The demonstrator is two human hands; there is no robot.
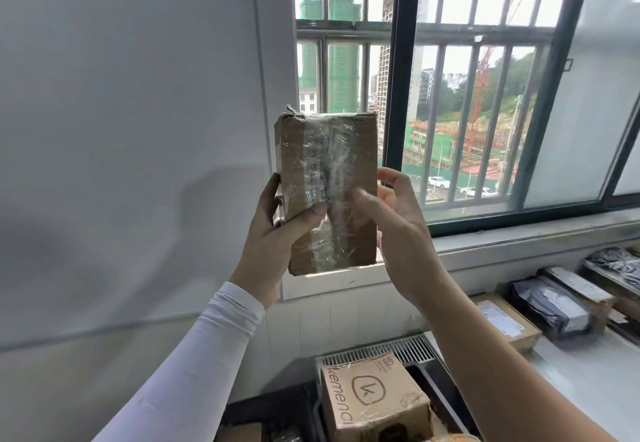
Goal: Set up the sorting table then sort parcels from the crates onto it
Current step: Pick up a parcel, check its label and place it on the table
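I hold a small brown cardboard parcel [327, 192] wrapped in clear tape upright at chest height in front of the window. My left hand [277, 230] grips its lower left side, thumb across the front and fingers behind. My right hand [398, 230] is at the parcel's right edge with relaxed, spread fingers; its fingertips touch the front face. Below, a printed cardboard box [374, 396] lies in a dark crate [440, 389]. On the white sorting table [588, 372] at the right lie several parcels, among them a brown box [502, 320] and a grey bag [550, 306].
A white wall fills the left side. A barred window [450, 77] with a dark frame and a sill [519, 233] runs behind the table. A white ribbed panel [377, 351] stands at the back of the crate. More dark-wrapped parcels [616, 265] lie at the table's far right.
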